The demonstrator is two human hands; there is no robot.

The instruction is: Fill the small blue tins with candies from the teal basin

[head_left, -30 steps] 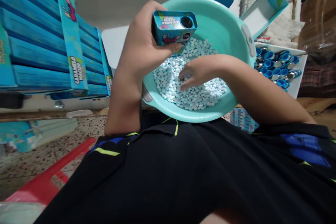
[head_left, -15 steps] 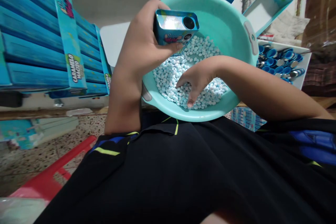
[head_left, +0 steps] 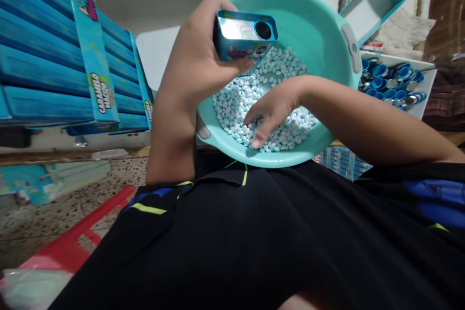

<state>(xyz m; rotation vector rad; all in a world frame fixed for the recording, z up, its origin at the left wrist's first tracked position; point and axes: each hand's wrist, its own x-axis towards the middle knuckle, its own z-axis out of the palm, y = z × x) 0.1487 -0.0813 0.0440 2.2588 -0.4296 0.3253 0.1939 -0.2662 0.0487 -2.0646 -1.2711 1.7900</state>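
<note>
My left hand (head_left: pixel 203 48) is wrapped round a blue tin (head_left: pixel 240 51) with a round dark opening in its top, tilted over the far left part of a turquoise basin (head_left: pixel 312 24). Small white and pale blue candies (head_left: pixel 236 101) cover the basin's floor. In among them, my right hand (head_left: pixel 274 106) is curled palm down, its fingertips partly sunk in the candies and the thumb bent toward them. How many candies lie inside its grasp is hidden.
Blue cartons (head_left: pixel 51 72) are stacked at the left beside a white lid or board (head_left: pixel 158 55). To the right stand an open box (head_left: pixel 378 5) and a white tray (head_left: pixel 428 87) of blue and silver caps (head_left: pixel 390 82). A red plastic chair (head_left: pixel 72 247) is below left.
My right thumb has moved left, closer to the fingers among the candies. The left hand keeps the tin in nearly the same place. The view has shifted slightly.
</note>
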